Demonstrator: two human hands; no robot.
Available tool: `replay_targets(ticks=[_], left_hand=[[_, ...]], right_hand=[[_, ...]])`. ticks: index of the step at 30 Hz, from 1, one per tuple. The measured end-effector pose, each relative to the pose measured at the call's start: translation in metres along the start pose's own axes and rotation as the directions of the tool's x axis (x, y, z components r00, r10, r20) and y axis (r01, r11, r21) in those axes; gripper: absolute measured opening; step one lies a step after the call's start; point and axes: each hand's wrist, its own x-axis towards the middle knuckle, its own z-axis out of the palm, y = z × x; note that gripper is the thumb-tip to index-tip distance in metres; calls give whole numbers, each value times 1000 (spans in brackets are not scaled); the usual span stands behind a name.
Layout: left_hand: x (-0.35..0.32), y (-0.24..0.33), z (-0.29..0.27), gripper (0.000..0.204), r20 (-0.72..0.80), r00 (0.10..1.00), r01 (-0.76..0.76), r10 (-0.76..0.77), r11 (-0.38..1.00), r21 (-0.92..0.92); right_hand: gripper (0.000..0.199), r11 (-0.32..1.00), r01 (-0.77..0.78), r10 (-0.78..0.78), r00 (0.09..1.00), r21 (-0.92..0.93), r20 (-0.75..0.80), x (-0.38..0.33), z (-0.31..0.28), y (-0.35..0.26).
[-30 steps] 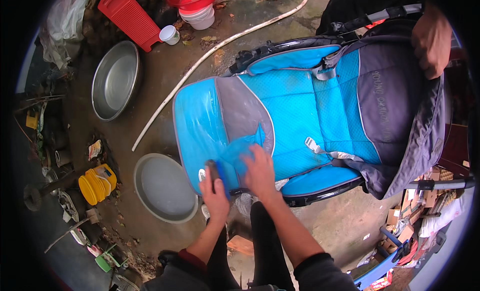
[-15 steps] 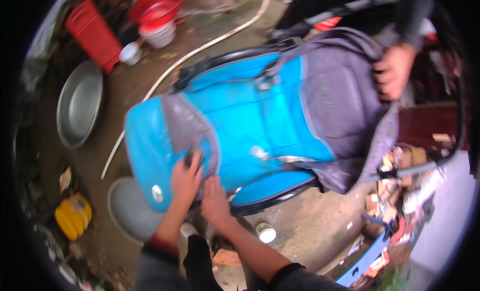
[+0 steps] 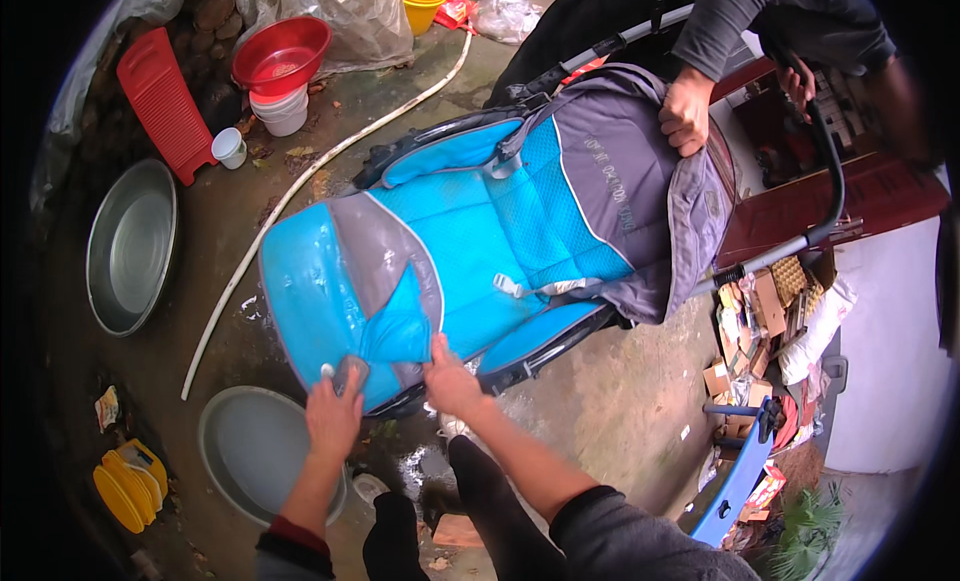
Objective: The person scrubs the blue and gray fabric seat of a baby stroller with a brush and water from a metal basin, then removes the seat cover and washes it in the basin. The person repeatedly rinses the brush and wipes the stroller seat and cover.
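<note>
A blue and grey stroller (image 3: 450,226) lies stretched out before me, its wet blue foot end nearest my hands. My left hand (image 3: 332,416) is closed round a small rounded grey-brown object (image 3: 351,374), perhaps a scrubbing brush, against the lower edge of the foot end. At the seat's near side edge, my right hand (image 3: 452,383) grips a folded-up flap of blue fabric (image 3: 398,326). Another person's hand (image 3: 686,111) clutches the grey canopy (image 3: 630,171) at the far right. That person's other hand (image 3: 796,86) is by the black push handle (image 3: 835,171).
A grey basin (image 3: 215,471) with cloudy water stands below the foot end; a metal basin (image 3: 97,271) is farther left. Beyond a white hose (image 3: 300,181) are a red washboard (image 3: 165,106) and red basin (image 3: 285,56). Cardboard scraps (image 3: 765,311) and a blue board (image 3: 738,481) lie right.
My left hand has moved down and left with the rounded object, toward the stroller's lower edge. A blue flap now stands folded up at my right hand. The other person's hand has shifted left with the canopy.
</note>
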Motion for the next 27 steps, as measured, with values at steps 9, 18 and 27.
replay_targets(ticks=[9, 18, 27], left_hand=[[-38, -110, 51, 59, -38, 773, 520, -633, 667, -533], [-424, -113, 50, 55, 481, -24, 351, -876, -458, -816], [-507, -52, 20, 39, 520, -167, 439, -837, -536, -721]], right_hand=[[65, 995, -97, 98, 995, -23, 32, 9, 5, 2], [61, 942, 304, -230, 892, 140, -390, -118, 63, -45], [19, 999, -20, 34, 927, -41, 373, -272, 198, 56]])
